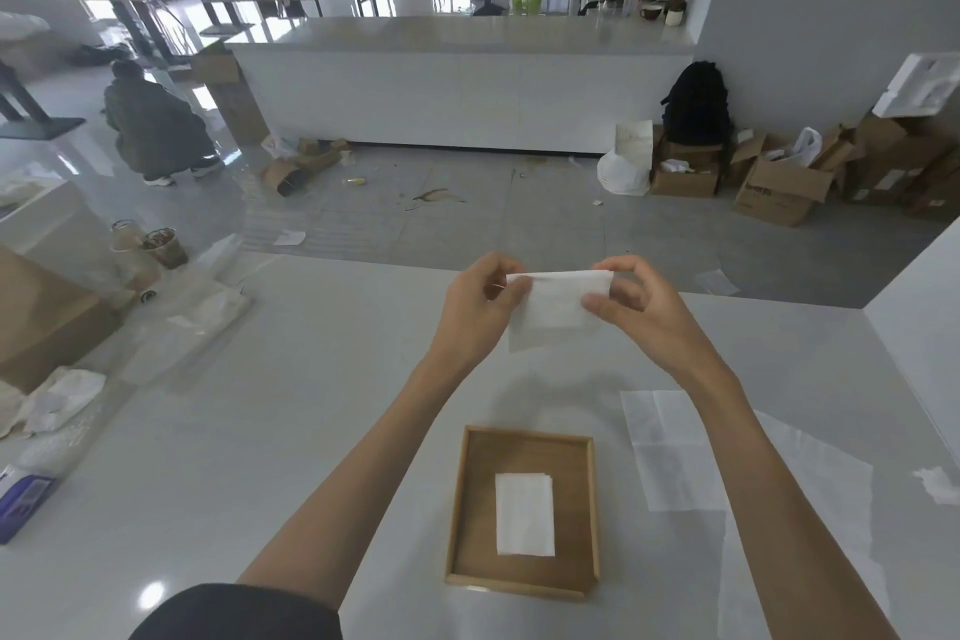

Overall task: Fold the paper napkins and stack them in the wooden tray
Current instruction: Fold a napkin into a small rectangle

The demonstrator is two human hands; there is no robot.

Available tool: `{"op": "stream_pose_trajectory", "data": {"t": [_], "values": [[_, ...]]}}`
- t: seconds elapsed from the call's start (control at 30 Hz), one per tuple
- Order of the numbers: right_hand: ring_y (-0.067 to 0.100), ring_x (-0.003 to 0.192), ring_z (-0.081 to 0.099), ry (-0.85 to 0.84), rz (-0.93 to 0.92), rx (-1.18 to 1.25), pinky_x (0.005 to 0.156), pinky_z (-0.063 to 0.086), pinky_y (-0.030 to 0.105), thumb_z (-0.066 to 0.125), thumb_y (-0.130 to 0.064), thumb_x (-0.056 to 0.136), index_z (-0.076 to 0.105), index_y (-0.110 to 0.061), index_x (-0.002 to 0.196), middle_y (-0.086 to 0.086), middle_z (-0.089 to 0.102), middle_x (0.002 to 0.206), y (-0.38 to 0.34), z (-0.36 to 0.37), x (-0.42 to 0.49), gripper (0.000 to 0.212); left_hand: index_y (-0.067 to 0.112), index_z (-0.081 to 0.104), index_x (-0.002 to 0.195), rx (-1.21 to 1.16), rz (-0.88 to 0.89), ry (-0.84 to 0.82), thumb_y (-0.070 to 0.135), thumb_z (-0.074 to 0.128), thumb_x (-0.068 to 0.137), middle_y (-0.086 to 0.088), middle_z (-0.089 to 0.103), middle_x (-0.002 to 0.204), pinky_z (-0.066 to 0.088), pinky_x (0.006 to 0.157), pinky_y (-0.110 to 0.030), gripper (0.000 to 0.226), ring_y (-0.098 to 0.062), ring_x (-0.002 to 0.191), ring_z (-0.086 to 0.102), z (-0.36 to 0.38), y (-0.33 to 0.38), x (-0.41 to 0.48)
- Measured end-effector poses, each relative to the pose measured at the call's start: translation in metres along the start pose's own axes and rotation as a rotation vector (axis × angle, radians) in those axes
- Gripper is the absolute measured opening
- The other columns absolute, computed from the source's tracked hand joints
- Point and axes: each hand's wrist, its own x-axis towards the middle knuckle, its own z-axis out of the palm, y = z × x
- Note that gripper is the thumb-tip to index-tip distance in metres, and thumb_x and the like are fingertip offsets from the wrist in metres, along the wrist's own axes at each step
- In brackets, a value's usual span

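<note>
Both hands up over table, mid-fold: left hand (480, 307) and right hand (631, 299) each pinch top corners of napkin (553, 312), letting it hang so edges line up. Wooden tray (460, 499) sits near, right under, folded stack (524, 515) inside. Unfolded napkins (670, 452) wait at right.

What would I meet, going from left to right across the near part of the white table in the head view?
Blue packet at the left edge → wooden tray with folded napkins inside → flat unfolded napkin → small white scrap at the right edge.
</note>
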Motion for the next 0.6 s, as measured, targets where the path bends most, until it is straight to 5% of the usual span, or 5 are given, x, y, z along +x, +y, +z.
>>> {"op": "stream_pose_trajectory", "data": {"t": [0.13, 0.23, 0.33, 0.43, 0.6], "values": [[0.024, 0.093, 0.073, -0.036, 0.011, 0.015, 0.081, 0.058, 0.036, 0.073, -0.013, 0.089, 0.052, -0.033, 0.130, -0.007, 0.076, 0.088, 0.004, 0.003, 0.001, 0.050, 0.012, 0.060, 0.113, -0.238, -0.118, -0.063, 0.015, 0.060, 0.099, -0.015, 0.068, 0.083, 0.060, 0.064, -0.038, 0.015, -0.018, 0.074, 0.067, -0.006, 0.004, -0.003], [0.021, 0.092, 0.074, -0.002, 0.004, 0.047, 0.079, 0.061, 0.035, 0.071, -0.016, 0.091, 0.050, -0.038, 0.132, 0.003, 0.075, 0.099, -0.005, 0.004, -0.001, 0.051, 0.027, 0.043, 0.134, -0.375, -0.167, -0.268, 0.017, 0.061, 0.099, -0.002, 0.075, 0.094, 0.060, 0.080, -0.040, 0.041, -0.019, 0.086, 0.071, -0.010, 0.000, -0.011], [0.022, 0.091, 0.073, 0.034, -0.003, 0.031, 0.082, 0.060, 0.039, 0.070, -0.017, 0.093, 0.060, -0.034, 0.120, 0.011, 0.073, 0.102, -0.006, 0.002, -0.003, 0.034, 0.028, 0.049, 0.131, -0.350, -0.129, -0.332, 0.010, 0.071, 0.091, -0.019, 0.067, 0.111, 0.057, 0.089, -0.047, 0.049, -0.026, 0.093, 0.068, -0.009, -0.008, -0.020], [0.020, 0.100, 0.070, 0.069, -0.002, -0.011, 0.090, 0.056, 0.041, 0.069, -0.022, 0.093, 0.072, -0.027, 0.103, 0.004, 0.074, 0.108, -0.004, -0.001, -0.006, 0.012, 0.014, 0.065, 0.116, -0.238, -0.086, -0.273, 0.005, 0.074, 0.086, -0.011, 0.064, 0.096, 0.055, 0.084, -0.039, 0.033, -0.018, 0.083, 0.061, -0.005, -0.010, -0.020], [0.013, 0.096, 0.071, -0.056, 0.023, -0.080, 0.087, 0.057, 0.024, 0.079, -0.013, 0.083, 0.071, -0.028, 0.109, 0.003, 0.071, 0.114, -0.005, -0.006, -0.013, 0.030, 0.016, 0.069, 0.116, -0.193, -0.079, -0.263, 0.003, 0.076, 0.083, -0.009, 0.050, 0.085, 0.050, 0.077, -0.029, 0.037, -0.013, 0.071, 0.052, -0.005, -0.007, -0.010]]}}
